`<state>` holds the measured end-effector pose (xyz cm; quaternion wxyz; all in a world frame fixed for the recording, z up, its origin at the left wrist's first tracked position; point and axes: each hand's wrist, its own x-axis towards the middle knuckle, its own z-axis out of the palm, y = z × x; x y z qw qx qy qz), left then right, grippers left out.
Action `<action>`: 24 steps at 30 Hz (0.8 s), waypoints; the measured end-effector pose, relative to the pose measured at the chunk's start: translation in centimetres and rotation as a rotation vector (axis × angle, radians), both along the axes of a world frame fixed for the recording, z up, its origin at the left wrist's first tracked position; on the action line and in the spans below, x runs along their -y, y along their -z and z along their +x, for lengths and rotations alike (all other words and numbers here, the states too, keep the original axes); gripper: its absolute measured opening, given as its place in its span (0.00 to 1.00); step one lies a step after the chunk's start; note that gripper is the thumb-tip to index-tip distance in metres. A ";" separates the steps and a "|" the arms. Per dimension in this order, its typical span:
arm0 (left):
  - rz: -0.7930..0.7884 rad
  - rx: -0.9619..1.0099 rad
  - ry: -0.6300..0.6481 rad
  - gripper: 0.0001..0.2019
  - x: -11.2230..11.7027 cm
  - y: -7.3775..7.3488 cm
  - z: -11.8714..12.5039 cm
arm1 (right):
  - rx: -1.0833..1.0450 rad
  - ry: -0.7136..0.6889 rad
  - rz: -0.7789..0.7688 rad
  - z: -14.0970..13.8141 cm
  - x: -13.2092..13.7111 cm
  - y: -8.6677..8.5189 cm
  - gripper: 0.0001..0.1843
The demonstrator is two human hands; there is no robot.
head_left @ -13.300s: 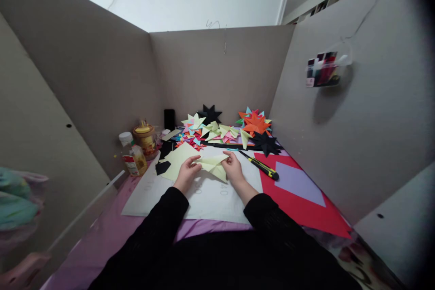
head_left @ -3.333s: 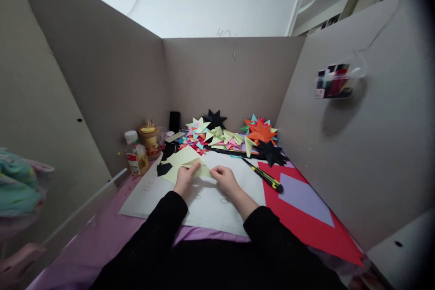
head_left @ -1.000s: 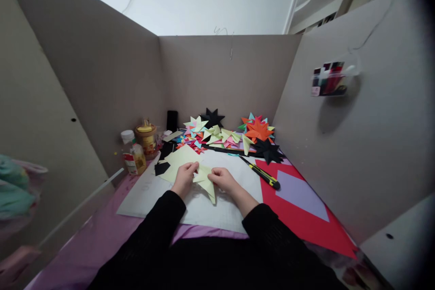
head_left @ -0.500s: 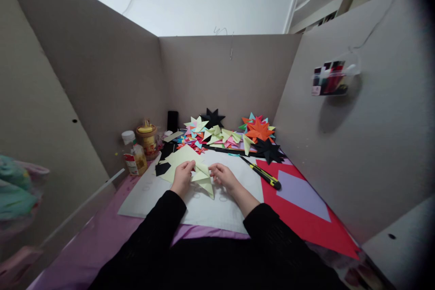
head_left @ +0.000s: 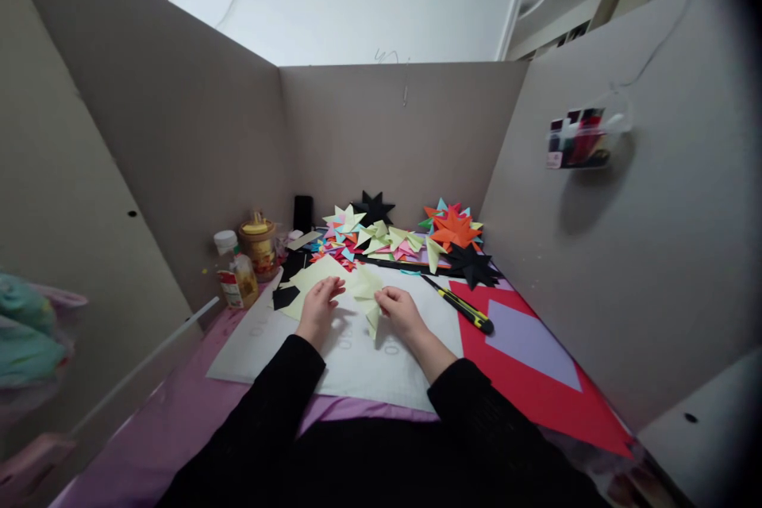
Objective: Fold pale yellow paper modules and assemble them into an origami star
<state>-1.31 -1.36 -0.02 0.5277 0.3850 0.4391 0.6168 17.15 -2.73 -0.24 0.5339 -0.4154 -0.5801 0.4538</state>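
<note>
A folded pale yellow paper piece [head_left: 367, 295] with a pointed tip stands up from the white cutting mat [head_left: 262, 341]. My right hand [head_left: 400, 311] pinches it at its right edge. My left hand [head_left: 318, 306] sits just left of it with fingers stretched out, resting over a flat pale yellow sheet [head_left: 309, 278]. Both sleeves are black.
Folded paper stars [head_left: 410, 234] in black, orange, yellow and pink are piled at the back. A yellow-black utility knife [head_left: 459, 305] lies right of the mat, beside red paper [head_left: 536, 381] with a lilac sheet. Glue bottle [head_left: 238, 276] and jar [head_left: 259, 242] stand at left. Cardboard walls enclose the desk.
The folded yellow piece has passed from between both hands into my right hand and turned upright. My left hand has let go and opened over the flat sheet.
</note>
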 end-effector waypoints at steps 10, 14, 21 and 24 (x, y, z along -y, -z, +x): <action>0.150 -0.233 0.184 0.15 1.1 0.7 1.8 | 0.131 0.000 0.075 -1.0 0.3 0.1 0.15; 0.134 -0.240 0.048 0.16 0.2 0.9 0.6 | 0.078 0.012 0.044 -0.4 0.3 -0.3 0.14; 0.079 -0.146 0.118 0.20 0.6 0.8 1.4 | 0.009 0.153 0.083 0.4 -0.9 0.5 0.16; 0.115 -0.167 0.323 0.26 1.9 0.6 3.2 | -0.019 0.132 0.071 -0.4 -0.8 0.6 0.17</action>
